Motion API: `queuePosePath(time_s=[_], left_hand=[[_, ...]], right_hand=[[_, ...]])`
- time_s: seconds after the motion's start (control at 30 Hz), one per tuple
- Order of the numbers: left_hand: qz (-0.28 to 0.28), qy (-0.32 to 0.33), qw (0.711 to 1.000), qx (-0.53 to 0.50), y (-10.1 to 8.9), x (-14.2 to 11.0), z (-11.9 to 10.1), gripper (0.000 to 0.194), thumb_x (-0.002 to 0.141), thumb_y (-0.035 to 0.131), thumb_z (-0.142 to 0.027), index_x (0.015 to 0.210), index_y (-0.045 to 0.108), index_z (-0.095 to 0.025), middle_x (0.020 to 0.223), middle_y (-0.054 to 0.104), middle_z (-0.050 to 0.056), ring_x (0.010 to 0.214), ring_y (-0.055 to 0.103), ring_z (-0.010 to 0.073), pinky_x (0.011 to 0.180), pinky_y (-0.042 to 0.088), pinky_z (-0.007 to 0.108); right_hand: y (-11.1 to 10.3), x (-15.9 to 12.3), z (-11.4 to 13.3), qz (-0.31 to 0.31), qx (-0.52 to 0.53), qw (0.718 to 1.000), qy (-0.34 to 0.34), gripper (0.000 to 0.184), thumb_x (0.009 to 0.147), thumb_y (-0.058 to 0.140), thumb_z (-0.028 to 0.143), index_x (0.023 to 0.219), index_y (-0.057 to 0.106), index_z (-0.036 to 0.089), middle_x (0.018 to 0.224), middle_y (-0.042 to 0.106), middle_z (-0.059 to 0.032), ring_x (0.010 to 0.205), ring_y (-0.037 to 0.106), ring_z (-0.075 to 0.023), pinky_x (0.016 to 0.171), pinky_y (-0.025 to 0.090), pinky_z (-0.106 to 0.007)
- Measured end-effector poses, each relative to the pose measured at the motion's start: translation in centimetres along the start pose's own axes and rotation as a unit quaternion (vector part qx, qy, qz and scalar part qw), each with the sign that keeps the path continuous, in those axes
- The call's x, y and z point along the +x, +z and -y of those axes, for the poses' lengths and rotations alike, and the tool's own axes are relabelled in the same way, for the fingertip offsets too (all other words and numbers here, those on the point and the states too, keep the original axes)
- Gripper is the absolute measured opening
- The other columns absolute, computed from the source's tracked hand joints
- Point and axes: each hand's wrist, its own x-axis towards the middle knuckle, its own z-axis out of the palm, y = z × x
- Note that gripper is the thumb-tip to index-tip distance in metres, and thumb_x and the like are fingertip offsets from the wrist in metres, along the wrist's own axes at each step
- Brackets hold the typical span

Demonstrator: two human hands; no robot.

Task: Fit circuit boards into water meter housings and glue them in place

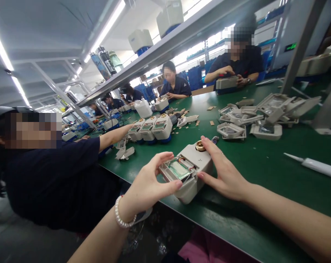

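Note:
A beige meter housing [194, 166] with an open display window and a brass fitting [200, 146] on top lies at the near edge of the green table [264, 164]. My left hand [150, 182], with a pearl bracelet at the wrist, grips its left end, thumb and fingers around the display part. My right hand [222, 171] is pressed flat against the housing's right side. Both hands hold the same unit.
A row of assembled meters [151, 129] stands further back, touched by the arm of a person in dark blue at my left. Grey covers [253, 118] are piled at right. A white tube [315, 166] lies near right. Other workers sit across the table.

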Motion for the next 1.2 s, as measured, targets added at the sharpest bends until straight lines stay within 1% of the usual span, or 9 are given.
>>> queuePosePath(time_s=[0.17, 0.3, 0.47, 0.6, 0.73, 0.83, 0.93, 1.03, 1.2], left_hand=[[0.035, -0.048, 0.995, 0.082, -1.0, 2.2, -3.3, 0.061, 0.072, 0.078, -0.037, 0.125, 0.051, -0.023, 0.134, 0.057, 0.010, 0.106, 0.065, 0.0266, 0.090, 0.055, 0.044], [0.046, -0.057, 0.992, 0.098, -1.1, 2.3, -3.9, 0.058, 0.073, 0.076, -0.040, 0.124, 0.052, -0.025, 0.130, 0.059, 0.006, 0.095, 0.067, 0.0228, 0.083, 0.056, 0.039], [0.046, -0.024, 0.997, 0.059, -0.1, 0.6, -1.8, 0.065, 0.076, 0.074, -0.037, 0.133, 0.044, -0.027, 0.132, 0.058, 0.006, 0.112, 0.062, 0.0252, 0.097, 0.051, 0.041], [0.029, 0.024, 0.998, 0.054, 1.3, -0.5, 0.9, 0.079, 0.076, 0.076, -0.030, 0.143, 0.034, -0.029, 0.150, 0.042, 0.006, 0.137, 0.041, 0.0259, 0.117, 0.033, 0.043], [0.010, 0.037, 0.999, 0.024, 1.7, -1.4, 3.3, 0.089, 0.075, 0.078, -0.042, 0.147, 0.028, -0.032, 0.157, 0.030, 0.004, 0.144, 0.029, 0.0254, 0.121, 0.023, 0.043], [-0.057, 0.086, 0.995, 0.004, 0.9, -2.3, 4.3, 0.058, 0.081, 0.073, -0.039, 0.134, 0.047, -0.036, 0.146, 0.045, 0.001, 0.137, 0.040, 0.0212, 0.116, 0.032, 0.037], [-0.112, 0.115, 0.987, 0.017, -0.1, -3.1, 4.6, 0.019, 0.088, 0.066, -0.027, 0.106, 0.065, -0.034, 0.112, 0.064, -0.002, 0.111, 0.058, 0.0133, 0.099, 0.044, 0.026], [-0.094, 0.124, 0.987, 0.033, -0.7, -3.2, 4.1, 0.017, 0.083, 0.071, -0.023, 0.099, 0.069, -0.031, 0.096, 0.067, -0.003, 0.095, 0.061, 0.0122, 0.088, 0.048, 0.024], [-0.052, 0.175, 0.978, 0.103, -0.8, -1.9, 2.9, 0.015, 0.082, 0.072, -0.019, 0.096, 0.070, -0.025, 0.089, 0.069, 0.000, 0.087, 0.062, 0.0130, 0.079, 0.049, 0.025]], right_hand=[[-0.1, 0.2, 0.0, -0.004, 0.005, 1.000, 0.001, 0.079, 0.093, 0.055, 0.045, 0.153, 0.013, 0.016, 0.158, 0.021, -0.0173, 0.146, 0.019, -0.0276, 0.118, 0.023, -0.052], [-0.2, 0.2, 0.1, -0.002, 0.006, 1.000, 0.005, 0.078, 0.093, 0.056, 0.044, 0.153, 0.014, 0.016, 0.158, 0.022, -0.0166, 0.146, 0.020, -0.0274, 0.119, 0.023, -0.050], [0.0, -0.1, 0.2, -0.002, 0.005, 1.000, 0.010, 0.077, 0.094, 0.055, 0.042, 0.154, 0.013, 0.018, 0.159, 0.020, -0.0142, 0.146, 0.019, -0.0259, 0.119, 0.022, -0.049], [0.0, 0.0, 0.1, -0.002, 0.005, 1.000, 0.010, 0.076, 0.094, 0.055, 0.042, 0.153, 0.014, 0.019, 0.159, 0.020, -0.0127, 0.146, 0.018, -0.0257, 0.119, 0.022, -0.050], [-0.1, -0.1, 0.4, -0.012, 0.003, 1.000, 0.014, 0.075, 0.093, 0.057, 0.039, 0.152, 0.017, 0.019, 0.159, 0.021, -0.0130, 0.146, 0.018, -0.0273, 0.119, 0.020, -0.053], [-0.3, -0.3, 1.3, -0.049, 0.009, 0.999, 0.009, 0.065, 0.092, 0.060, 0.032, 0.148, 0.028, 0.020, 0.156, 0.029, -0.0123, 0.144, 0.025, -0.0274, 0.119, 0.022, -0.051], [-0.2, -0.5, 2.7, -0.072, 0.013, 0.997, -0.032, 0.042, 0.091, 0.060, 0.022, 0.131, 0.048, 0.022, 0.146, 0.042, -0.0096, 0.138, 0.036, -0.0255, 0.117, 0.029, -0.046], [0.1, -0.6, 4.0, -0.056, 0.016, 0.996, -0.069, 0.028, 0.090, 0.060, 0.014, 0.116, 0.058, 0.023, 0.139, 0.047, -0.0077, 0.134, 0.039, -0.0241, 0.115, 0.031, -0.041], [0.5, -0.6, 4.7, -0.012, 0.016, 0.995, -0.094, 0.029, 0.088, 0.059, 0.008, 0.114, 0.058, 0.022, 0.139, 0.047, -0.0077, 0.135, 0.038, -0.0238, 0.116, 0.028, -0.040]])
